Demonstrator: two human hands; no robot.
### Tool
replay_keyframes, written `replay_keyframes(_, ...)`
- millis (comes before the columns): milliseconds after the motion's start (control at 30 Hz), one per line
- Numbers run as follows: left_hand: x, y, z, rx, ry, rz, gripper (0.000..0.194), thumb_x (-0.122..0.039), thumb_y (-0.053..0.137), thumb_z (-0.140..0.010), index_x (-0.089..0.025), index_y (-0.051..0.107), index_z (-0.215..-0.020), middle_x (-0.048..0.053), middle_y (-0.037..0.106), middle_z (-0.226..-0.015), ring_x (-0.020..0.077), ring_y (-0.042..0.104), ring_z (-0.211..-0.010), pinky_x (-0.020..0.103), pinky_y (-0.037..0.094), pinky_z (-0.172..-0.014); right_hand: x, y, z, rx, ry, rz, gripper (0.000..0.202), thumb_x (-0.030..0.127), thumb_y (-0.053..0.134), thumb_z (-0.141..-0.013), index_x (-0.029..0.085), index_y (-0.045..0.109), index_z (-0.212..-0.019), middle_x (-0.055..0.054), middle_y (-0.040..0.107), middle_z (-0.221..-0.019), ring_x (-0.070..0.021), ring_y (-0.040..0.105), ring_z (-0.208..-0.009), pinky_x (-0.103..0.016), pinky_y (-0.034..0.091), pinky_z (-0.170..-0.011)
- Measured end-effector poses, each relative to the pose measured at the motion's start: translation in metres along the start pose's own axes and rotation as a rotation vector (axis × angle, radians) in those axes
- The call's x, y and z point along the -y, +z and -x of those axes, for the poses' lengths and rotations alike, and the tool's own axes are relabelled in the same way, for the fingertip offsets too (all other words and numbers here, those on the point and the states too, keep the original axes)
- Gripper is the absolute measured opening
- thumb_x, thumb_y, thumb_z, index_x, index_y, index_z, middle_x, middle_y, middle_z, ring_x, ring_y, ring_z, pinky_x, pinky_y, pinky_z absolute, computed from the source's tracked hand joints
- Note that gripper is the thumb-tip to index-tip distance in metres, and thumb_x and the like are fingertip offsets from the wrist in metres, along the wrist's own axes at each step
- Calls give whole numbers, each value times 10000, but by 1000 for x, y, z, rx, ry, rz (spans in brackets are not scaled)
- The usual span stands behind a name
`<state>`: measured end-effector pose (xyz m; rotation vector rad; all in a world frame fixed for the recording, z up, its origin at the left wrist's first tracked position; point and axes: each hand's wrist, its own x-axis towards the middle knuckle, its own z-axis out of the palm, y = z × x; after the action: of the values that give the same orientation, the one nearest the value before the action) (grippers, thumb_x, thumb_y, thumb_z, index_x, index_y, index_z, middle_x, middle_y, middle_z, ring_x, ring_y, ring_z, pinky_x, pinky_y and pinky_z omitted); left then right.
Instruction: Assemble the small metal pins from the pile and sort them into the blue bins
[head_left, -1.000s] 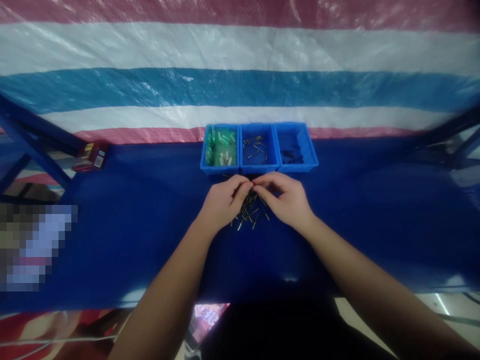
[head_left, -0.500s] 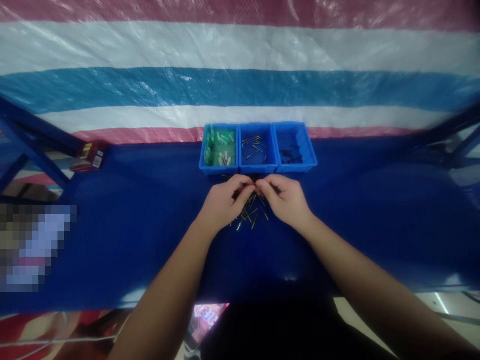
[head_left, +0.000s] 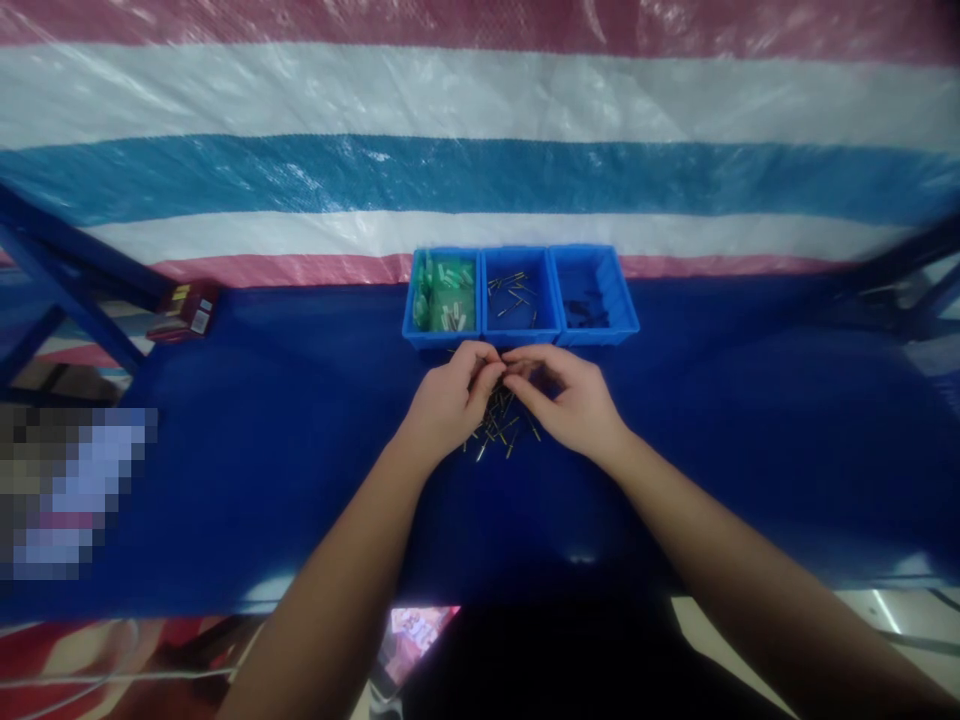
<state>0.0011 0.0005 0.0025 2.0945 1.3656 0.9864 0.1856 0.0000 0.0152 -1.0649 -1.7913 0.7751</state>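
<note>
Over the middle of the blue table (head_left: 285, 450), my left hand (head_left: 454, 395) is closed in a pinch, thumb against fingertips. Facing it, my right hand (head_left: 568, 395) pinches too, its fingertips meeting those of the left. Whatever sits between them is too small and blurred to name. Beneath both hands lies a loose pile of thin, brass-coloured metal pins (head_left: 499, 425), partly covered by the fingers. Just beyond stands a blue bin (head_left: 522, 335) with several similar pins in it.
Left of that bin, another blue bin (head_left: 442, 336) holds green bags and small pale pieces. On the right, a third blue bin (head_left: 630, 315) contains small dark pieces. A dark red box (head_left: 184, 312) sits at the back left. Behind everything hangs a striped plastic sheet (head_left: 480, 175).
The right fingers have shifted slightly left and opened into a wider arch, their tips still against the left hand. The left hand stays pinched. The whole view has moved a little.
</note>
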Motion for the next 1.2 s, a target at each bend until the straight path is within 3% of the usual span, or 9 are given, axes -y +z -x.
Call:
replay_keyframes(267,0,0,-1,7,44,-18,239,-388,503,-1001,-190,623,-940,-21,653,-746,90,586,-604,215,426,-591,1,-2,1,-20,-87,98,71,233,651,-923,217,719,-935,-23,738,-904,-149,664,-767,-298,542,-721)
replay_keyframes(400,-3,-1,0,3,48,-4,246,-408,521,-990,-201,638,-1052,-22,671,-766,94,605,-622,217,448,-609,-1,-3,0,-29,-56,129,74,225,625,-933,200,694,-921,-25,722,-868,-153,662,-775,-283,529,-705)
replay_keyframes(500,-5,0,1,-19,69,31,260,-388,600,-951,-220,627,-1148,-53,638,-695,86,600,-590,207,464,-621,-2,-4,-2,-35,-22,145,143,255,595,-953,195,677,-852,-16,700,-786,-149,644,-729,-274,506,-668)
replay_keyframes(633,-5,0,0,-44,110,19,182,-358,604,-953,-223,667,-1057,-35,692,-767,90,638,-648,204,481,-660,-2,-5,-2,-31,16,140,252,309,574,-970,190,660,-766,-4,665,-698,-135,616,-661,-262,475,-620)
replay_keyframes(933,2,-1,-1,-59,95,30,175,-354,568,-975,-205,659,-981,-27,690,-775,88,626,-631,204,463,-611,1,-2,-1,-11,25,-68,124,236,637,-914,195,706,-1009,-40,731,-917,-149,678,-782,-282,554,-693)
replay_keyframes(1200,-2,-3,-1,-14,92,71,208,-384,588,-963,-207,687,-919,-25,672,-727,85,591,-600,202,452,-582,1,-5,-1,3,-69,31,95,210,631,-913,220,718,-951,-38,721,-934,-162,663,-806,-309,551,-717)
